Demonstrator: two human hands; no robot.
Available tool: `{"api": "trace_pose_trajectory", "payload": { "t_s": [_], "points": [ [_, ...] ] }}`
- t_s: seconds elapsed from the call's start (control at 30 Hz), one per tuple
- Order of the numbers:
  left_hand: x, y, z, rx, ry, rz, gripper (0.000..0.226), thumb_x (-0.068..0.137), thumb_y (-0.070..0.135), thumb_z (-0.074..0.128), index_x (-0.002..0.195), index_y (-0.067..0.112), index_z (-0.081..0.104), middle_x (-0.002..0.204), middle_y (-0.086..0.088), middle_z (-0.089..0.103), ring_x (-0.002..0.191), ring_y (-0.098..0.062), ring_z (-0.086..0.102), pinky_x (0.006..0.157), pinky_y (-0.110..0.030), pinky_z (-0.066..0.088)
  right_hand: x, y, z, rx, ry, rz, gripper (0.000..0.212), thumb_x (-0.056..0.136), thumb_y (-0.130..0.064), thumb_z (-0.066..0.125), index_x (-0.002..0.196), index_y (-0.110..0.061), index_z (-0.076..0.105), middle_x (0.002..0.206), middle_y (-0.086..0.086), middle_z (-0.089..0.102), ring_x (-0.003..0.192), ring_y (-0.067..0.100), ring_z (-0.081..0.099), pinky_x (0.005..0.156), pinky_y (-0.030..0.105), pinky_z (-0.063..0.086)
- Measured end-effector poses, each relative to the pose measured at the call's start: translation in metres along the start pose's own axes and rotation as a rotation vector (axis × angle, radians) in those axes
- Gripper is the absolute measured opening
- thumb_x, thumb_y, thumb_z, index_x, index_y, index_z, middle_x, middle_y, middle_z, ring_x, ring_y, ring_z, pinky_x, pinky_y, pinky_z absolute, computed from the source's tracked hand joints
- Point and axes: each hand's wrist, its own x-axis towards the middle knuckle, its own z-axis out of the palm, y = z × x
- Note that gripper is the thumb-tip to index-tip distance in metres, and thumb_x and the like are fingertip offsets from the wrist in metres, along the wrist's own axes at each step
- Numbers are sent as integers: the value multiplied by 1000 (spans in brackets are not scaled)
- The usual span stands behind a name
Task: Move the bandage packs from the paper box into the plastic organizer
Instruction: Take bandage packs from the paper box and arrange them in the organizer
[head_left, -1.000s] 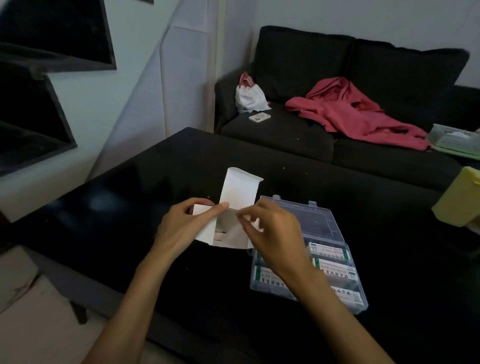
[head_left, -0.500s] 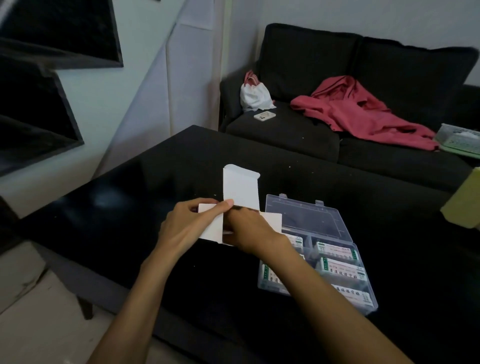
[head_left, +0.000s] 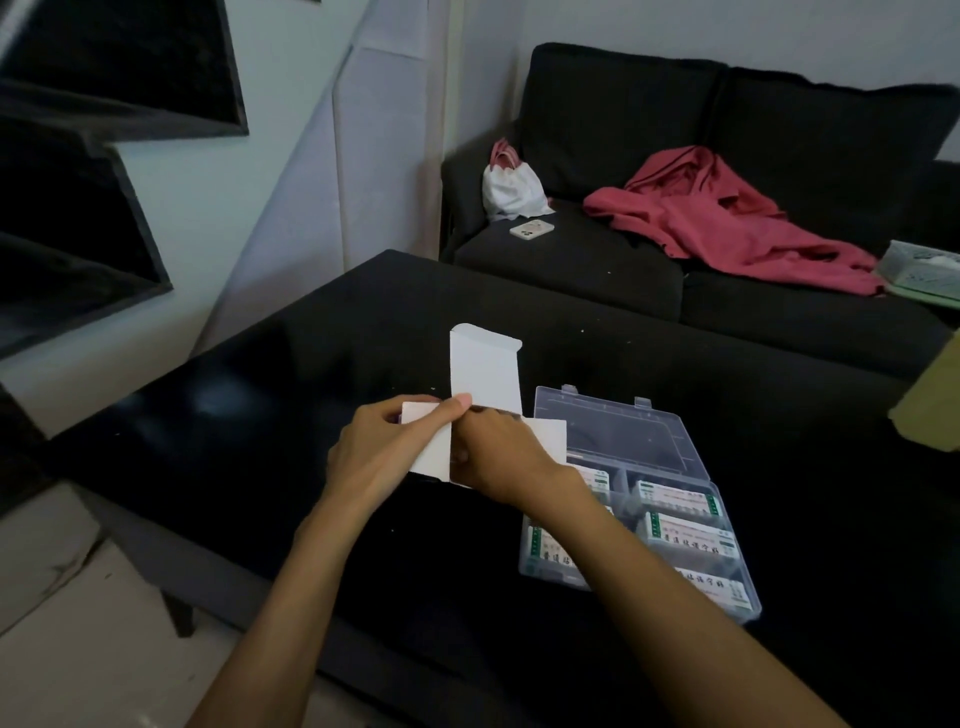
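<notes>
The left hand (head_left: 387, 457) grips the white paper box (head_left: 485, 379) from its left side, thumb pressed along the top edge and fingers curled round the wall, holding it just above the black table (head_left: 291, 415). The right hand (head_left: 501, 457) reaches into the open mouth of the box, its fingertips hidden inside (whether they pinch anything cannot be told). The box's long flap stands upright and a side flap spreads to the right. Just beside it, to the right, the clear plastic organizer (head_left: 623, 426) lies with its lid open flat; several bandage packs (head_left: 688, 538) already sit in its compartments, white with green ends and dark printed characters too blurred to read.
</notes>
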Motion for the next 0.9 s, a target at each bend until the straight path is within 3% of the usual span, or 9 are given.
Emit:
{"api": "trace_pose_trajectory", "payload": {
  "t_s": [0.2,0.3,0.37,0.47,0.53,0.6,0.7,0.77,0.9],
  "points": [
    [3,-3,-17,-182,2,-119,65,47,74,73,90,26,75,88,1,75,88,-24,69,91,-44,52,-27,8,-21,148,148,-59,21,92,-19,58,109,-16,69,106,5,68,92,19,62,80,38,52],
    [2,-1,-19,-225,-126,-172,54,64,63,73,95,20,75,89,-1,75,89,-23,70,94,-39,51,-47,12,-29,593,197,39,27,93,-15,57,119,-20,61,101,-4,66,81,6,62,66,22,55],
    [3,-1,-18,-226,-124,-192,48,69,59,72,94,18,74,90,-1,75,89,-22,69,92,-35,51,-53,16,-31,867,129,146,20,91,-16,59,110,-23,56,100,-5,66,84,7,65,62,19,54],
    [10,-6,-11,-200,-38,-154,41,74,50,74,95,15,73,96,-5,74,88,-19,68,88,-33,52,-59,28,-30,1033,71,282,12,90,-20,60,101,-17,58,90,0,72,82,10,69,63,19,54],
    [14,-8,-7,-114,43,-118,58,75,52,72,117,13,65,115,-7,67,101,-22,64,94,-37,50,-64,36,-30,1091,69,323,12,89,-22,60,98,-14,61,88,2,73,79,11,69,66,21,54],
    [12,-1,-5,98,261,-28,72,77,57,67,133,15,50,132,-7,54,118,-26,53,99,-40,44,-70,43,-29,1175,66,352,17,90,-22,60,98,-8,63,91,6,73,81,13,70,69,22,54],
    [-16,25,3,147,540,380,35,87,49,57,108,21,59,108,0,60,93,-14,57,75,-24,44,-77,49,-31,1256,73,370,28,91,-24,58,102,1,65,95,11,72,84,16,68,75,24,56],
    [-36,38,17,90,390,423,25,90,47,53,91,24,63,85,8,61,76,-4,57,61,-16,41,-81,51,-33,1292,72,388,27,90,-25,58,100,-2,68,94,10,73,85,17,67,77,25,56],
    [-50,43,45,-6,-183,206,9,87,42,61,84,34,62,73,22,59,63,5,61,52,-9,46,-87,53,-38,1266,67,402,24,89,-24,60,98,-4,70,89,8,72,76,14,67,68,21,56]
  ]
}}
